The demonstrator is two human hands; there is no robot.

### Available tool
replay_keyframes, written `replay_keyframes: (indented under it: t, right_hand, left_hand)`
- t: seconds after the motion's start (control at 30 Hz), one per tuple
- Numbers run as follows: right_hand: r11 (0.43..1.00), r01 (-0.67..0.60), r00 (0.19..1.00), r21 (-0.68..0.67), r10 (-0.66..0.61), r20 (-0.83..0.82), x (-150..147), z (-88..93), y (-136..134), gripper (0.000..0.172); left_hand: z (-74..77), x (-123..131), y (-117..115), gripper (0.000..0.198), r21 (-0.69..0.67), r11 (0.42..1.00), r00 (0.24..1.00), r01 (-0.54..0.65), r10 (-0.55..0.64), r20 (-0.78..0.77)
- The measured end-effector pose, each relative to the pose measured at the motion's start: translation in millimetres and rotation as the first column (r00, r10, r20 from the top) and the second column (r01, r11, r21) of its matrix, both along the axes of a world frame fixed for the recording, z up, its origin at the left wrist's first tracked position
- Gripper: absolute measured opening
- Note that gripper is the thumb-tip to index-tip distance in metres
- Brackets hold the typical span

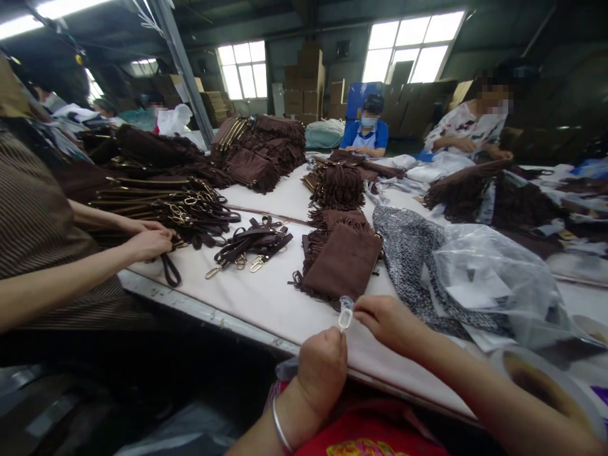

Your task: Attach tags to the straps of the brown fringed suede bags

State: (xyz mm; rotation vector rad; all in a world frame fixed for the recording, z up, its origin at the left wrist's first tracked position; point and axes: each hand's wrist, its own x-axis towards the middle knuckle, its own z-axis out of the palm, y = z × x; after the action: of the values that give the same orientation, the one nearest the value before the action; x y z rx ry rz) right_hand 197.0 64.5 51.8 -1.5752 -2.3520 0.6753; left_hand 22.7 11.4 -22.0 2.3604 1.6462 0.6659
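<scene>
Largest first: long white-topped table (266, 304), metal-edged, runs across the view. Person in a brown striped garment (42, 234) at its left end, both hands at a heap of dark brown zippered pieces with gold-coloured hardware (156, 202). Across the table: person in a blue top (363, 136), and person in a pale floral top (470, 130) further right.

Far side: big pile of dark brown fringed pouches (270, 149). Right half: crumpled clear plastic bag (494, 272) lying partly over a black-and-white woven cloth (408, 253). Wide translucent roll with a tan core (572, 389) at the lower right, partly behind the wearer's right forearm. Flat brown pouch with fringe (342, 259) on top of similar ones, just beyond the wearer's hands. Left of it, apart: small pile of dark brown straps with gold-coloured clips (251, 244).

Wearer's left hand (325, 358): fingers curled, thumb side up, grasping the lower end of a small pale oblong loop (345, 318). Silver-coloured round bangle (281, 427) on that wrist. Right hand (387, 320): fingertips bunched just right of the loop's top; can't tell if they grip it. Loop sits between both hands, above the table's near edge. Bit of clear film (346, 303) at its upper end.
</scene>
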Motion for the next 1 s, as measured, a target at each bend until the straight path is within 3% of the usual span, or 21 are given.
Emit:
replay_keyframes:
  t: [0.1, 0.17, 0.23, 0.4, 0.53, 0.83, 1.0]
  right_hand:
    - [0.934, -0.341, 0.939, 0.105, 0.334, 0.077, -10, 22.7, 19, 0.027]
    - [0.862, -0.506, 0.85, 0.036, 0.491, 0.192, -23, 28.0, 30, 0.038]
    - [0.812, -0.581, 0.763, -0.058, 0.568, 0.308, -38, 29.4, 36, 0.047]
    - [0.783, -0.59, 0.627, -0.197, 0.598, 0.5, -66, 37.5, 38, 0.04]
    - [0.757, -0.606, 0.596, -0.244, 0.635, 0.492, -75, 40.5, 39, 0.034]
    - [0.753, -0.624, 0.676, -0.21, 0.654, 0.34, -68, 29.2, 52, 0.044]
    - [0.777, -0.626, 0.735, -0.066, 0.617, 0.282, -63, 16.3, 45, 0.046]
  left_hand:
    - [-9.3, 1, -4, 0.019, 0.052, 0.998, 0.996, 0.035, -0.03, -0.087]
    - [-10.8, 1, -6, 0.019, 0.065, 0.997, 0.992, 0.03, -0.022, -0.122]
    - [-9.3, 0, -6, 0.019, 0.072, 0.997, 0.99, 0.042, -0.032, -0.139]
    - [-5.4, -4, -4, 0.019, 0.089, 0.993, 0.986, 0.071, -0.057, -0.158]
    - [-6.6, -5, -2, 0.019, 0.122, 0.99, 0.985, 0.07, -0.049, -0.163]
    - [-11.6, -6, -4, 0.017, 0.203, 0.978, 0.992, 0.054, -0.028, -0.126]
    - [-15.4, -6, -3, 0.016, 0.203, 0.975, 0.994, 0.086, -0.07, -0.088]
